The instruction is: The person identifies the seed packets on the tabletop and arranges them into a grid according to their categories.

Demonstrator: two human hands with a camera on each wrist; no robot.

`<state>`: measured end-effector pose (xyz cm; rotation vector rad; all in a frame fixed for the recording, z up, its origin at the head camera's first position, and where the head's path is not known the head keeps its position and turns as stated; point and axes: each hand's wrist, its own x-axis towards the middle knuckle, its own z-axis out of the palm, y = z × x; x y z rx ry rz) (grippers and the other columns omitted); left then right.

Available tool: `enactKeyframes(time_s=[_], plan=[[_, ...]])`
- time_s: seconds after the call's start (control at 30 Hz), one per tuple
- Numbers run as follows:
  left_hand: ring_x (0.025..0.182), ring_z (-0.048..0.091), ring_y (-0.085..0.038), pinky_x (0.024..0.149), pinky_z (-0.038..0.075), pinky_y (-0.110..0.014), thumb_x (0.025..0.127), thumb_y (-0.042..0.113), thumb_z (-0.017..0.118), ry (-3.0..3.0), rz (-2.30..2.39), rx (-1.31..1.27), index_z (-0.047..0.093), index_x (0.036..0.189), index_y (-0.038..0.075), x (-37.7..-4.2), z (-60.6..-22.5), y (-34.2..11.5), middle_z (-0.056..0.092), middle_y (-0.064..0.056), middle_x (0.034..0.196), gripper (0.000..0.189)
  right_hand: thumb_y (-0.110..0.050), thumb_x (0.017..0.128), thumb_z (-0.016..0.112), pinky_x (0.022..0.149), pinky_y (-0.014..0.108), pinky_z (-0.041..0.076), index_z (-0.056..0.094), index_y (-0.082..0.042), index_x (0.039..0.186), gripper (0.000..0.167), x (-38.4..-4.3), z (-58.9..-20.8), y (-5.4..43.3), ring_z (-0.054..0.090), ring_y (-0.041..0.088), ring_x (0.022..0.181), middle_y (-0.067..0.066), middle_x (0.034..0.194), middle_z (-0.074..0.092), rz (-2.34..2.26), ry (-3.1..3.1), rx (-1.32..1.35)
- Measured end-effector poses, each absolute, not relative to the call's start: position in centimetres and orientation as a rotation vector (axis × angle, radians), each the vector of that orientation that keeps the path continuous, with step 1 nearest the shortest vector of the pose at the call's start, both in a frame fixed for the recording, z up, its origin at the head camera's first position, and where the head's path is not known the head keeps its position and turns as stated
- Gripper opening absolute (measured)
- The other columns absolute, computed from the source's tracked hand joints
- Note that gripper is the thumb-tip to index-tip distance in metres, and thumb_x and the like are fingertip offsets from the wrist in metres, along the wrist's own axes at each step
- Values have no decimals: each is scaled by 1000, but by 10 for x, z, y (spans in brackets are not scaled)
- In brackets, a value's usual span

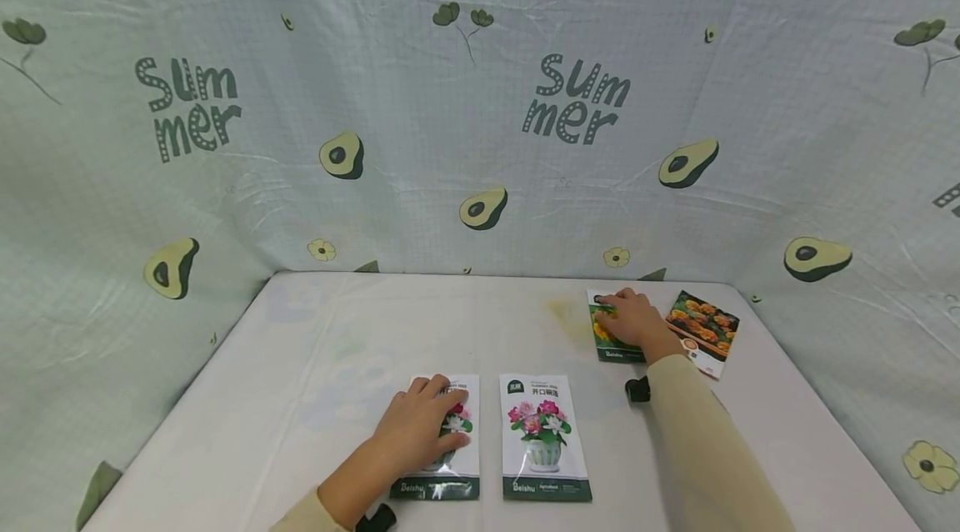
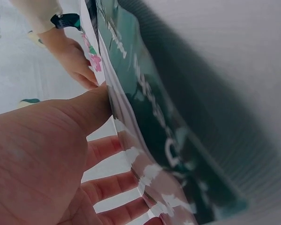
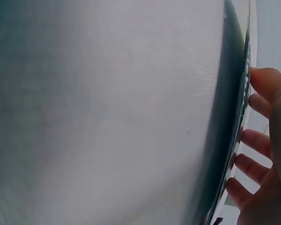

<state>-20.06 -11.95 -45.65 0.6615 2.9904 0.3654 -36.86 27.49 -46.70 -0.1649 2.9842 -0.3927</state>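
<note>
Spotted the left hand (image 1: 414, 429) first, near and left of middle, with fingers spread and touching the near-left packet (image 1: 463, 465) on the white table (image 1: 322, 348). Just right of that, across a narrow gap, saw the potted-flower packet (image 1: 544, 449). Then, over on the far right, found the right hand (image 1: 632, 318), also with fingers spread, resting on the green packet (image 1: 619, 355). Right next to it, noticed the orange-flower packet (image 1: 705, 325), turned at an angle.
</note>
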Motion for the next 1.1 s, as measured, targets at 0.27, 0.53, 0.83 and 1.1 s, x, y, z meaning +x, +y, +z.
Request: enactKeyframes(time_s=[0.27,0.53,0.83,1.1], plan=[[124,53,-34,93,50,-55,86,51,78,2985,380,668,64,136,20,-201,-458,-121,59,-9,135,61,-44,108,43,113,71,27,36,-12,159,61,-367,-468,272,32,52,138,27,155,33,-362,2925,-146],[121,52,-34,93,49,-55,86,53,77,2975,378,683,63,137,21,-199,-459,-123,58,-9,134,62,-47,108,42,115,72,23,30,-7,159,67,-361,-459,264,28,53,140,30,156,28,-308,2872,-122],[121,52,-33,92,48,-54,87,52,76,2968,384,685,63,138,21,-199,-458,-125,58,-9,134,61,-52,107,42,115,73,22,30,-9,159,69,-363,-457,264,27,51,142,28,158,27,-293,2861,-124],[121,52,-32,91,49,-53,86,52,77,2966,376,698,63,138,21,-203,-457,-126,58,-8,133,62,-53,106,43,115,73,21,33,-10,158,68,-363,-459,264,27,51,143,26,157,29,-315,2877,-109]])
